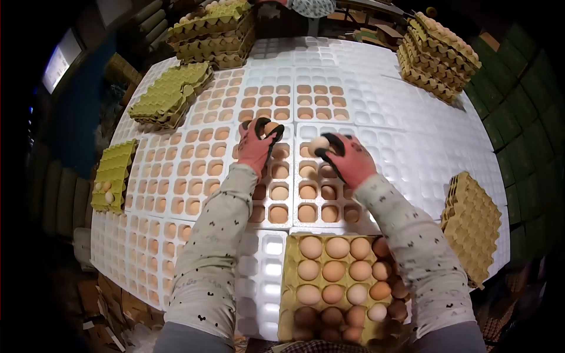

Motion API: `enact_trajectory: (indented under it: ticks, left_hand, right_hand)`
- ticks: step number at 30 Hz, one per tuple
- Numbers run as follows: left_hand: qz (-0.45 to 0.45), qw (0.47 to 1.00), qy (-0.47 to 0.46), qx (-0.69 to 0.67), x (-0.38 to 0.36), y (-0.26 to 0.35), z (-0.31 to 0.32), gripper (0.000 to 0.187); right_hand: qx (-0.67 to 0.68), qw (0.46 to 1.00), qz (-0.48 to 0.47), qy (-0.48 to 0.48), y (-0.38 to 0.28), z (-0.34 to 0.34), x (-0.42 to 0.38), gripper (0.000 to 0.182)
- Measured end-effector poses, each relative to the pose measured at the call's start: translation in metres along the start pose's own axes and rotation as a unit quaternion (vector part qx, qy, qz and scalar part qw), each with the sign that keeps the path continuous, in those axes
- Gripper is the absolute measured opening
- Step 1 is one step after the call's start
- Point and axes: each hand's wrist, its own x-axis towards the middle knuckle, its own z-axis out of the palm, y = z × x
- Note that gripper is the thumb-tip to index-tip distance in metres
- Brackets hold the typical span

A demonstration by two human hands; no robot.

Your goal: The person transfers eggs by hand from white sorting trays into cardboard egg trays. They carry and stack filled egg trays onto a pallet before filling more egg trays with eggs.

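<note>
Both of my hands wear pink gloves with dark fingertips. My left hand has its fingers wrapped round a brown egg, above the white foam trays. To its right, my right hand grips a pale egg between thumb and fingers, over another white foam tray. Below the hands, eggs sit in the square pockets of these trays. Close to my body, a yellowish pulp tray holds several rows of brown and pale eggs; my right sleeve hides part of it.
Stacked egg-filled pulp trays stand at the back left and back right. Other pulp trays lie at the left, and a pile sits at the right edge. Another person's sleeve shows at the far side.
</note>
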Motion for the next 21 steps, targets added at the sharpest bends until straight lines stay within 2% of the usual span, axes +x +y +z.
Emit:
enact_trajectory:
  ticks: [1,2,4,5,6,8,9,10,12,13,14,15,16,18,20,21]
  left_hand:
    - [-0.011,0.989,-0.068,0.127,0.011,0.007,0.001,0.046]
    - [0.007,0.944,-0.12,0.307,0.02,0.014,0.002,0.052]
    - [-0.041,0.867,-0.26,0.424,0.043,0.02,0.005,0.061]
    - [-0.015,0.847,-0.298,0.441,0.053,0.012,0.005,0.06]
    - [-0.027,0.833,-0.328,0.446,0.064,0.011,0.001,0.056]
    - [-0.063,0.902,-0.279,0.323,0.073,0.013,-0.02,0.048]
    - [-0.02,0.926,-0.177,0.334,0.071,-0.009,-0.019,0.043]
    - [0.028,0.937,-0.071,0.34,0.066,-0.034,-0.014,0.038]
    - [0.104,0.923,-0.012,0.37,0.056,-0.075,-0.01,0.036]
    - [0.135,0.921,0.011,0.365,0.044,-0.076,-0.013,0.037]
    - [0.164,0.919,0.031,0.358,0.027,-0.076,-0.014,0.038]
    - [0.17,0.947,0.029,0.272,0.009,-0.052,-0.023,0.04]
    - [0.169,0.968,0.022,0.183,-0.013,-0.017,-0.042,0.042]
    - [0.17,0.979,-0.107,0.021,-0.065,0.032,-0.084,0.043]
    - [0.114,0.969,-0.195,-0.098,-0.141,0.092,-0.128,0.04]
    - [0.171,0.94,-0.289,-0.052,-0.167,0.111,-0.156,0.042]
  right_hand:
    - [-0.069,0.998,0.012,0.003,-0.003,0.016,0.033,0.042]
    - [-0.138,0.99,0.024,0.004,-0.002,0.032,0.059,0.044]
    - [-0.281,0.958,0.003,-0.062,0.005,0.049,0.094,0.045]
    - [-0.318,0.945,-0.019,-0.078,0.012,0.052,0.104,0.044]
    - [-0.353,0.93,-0.041,-0.094,0.021,0.054,0.111,0.044]
    - [-0.318,0.945,-0.05,-0.063,0.037,0.041,0.116,0.04]
    - [-0.323,0.942,-0.077,-0.046,0.051,0.039,0.113,0.038]
    - [-0.329,0.938,-0.103,-0.026,0.066,0.035,0.108,0.038]
    - [-0.309,0.941,-0.141,-0.009,0.113,0.042,0.097,0.039]
    - [-0.306,0.945,-0.108,-0.042,0.115,0.029,0.092,0.041]
    - [-0.232,0.966,-0.115,0.005,0.118,0.014,0.08,0.04]
    - [-0.071,0.993,-0.093,0.014,0.114,-0.005,0.063,0.04]
    - [0.091,0.994,-0.062,0.024,0.108,-0.026,0.039,0.04]
    - [0.245,0.968,-0.007,0.056,0.07,-0.076,-0.036,0.036]
    - [0.369,0.928,0.04,0.035,0.03,-0.118,-0.115,0.035]
    - [0.271,0.961,0.039,0.026,0.02,-0.134,-0.156,0.036]
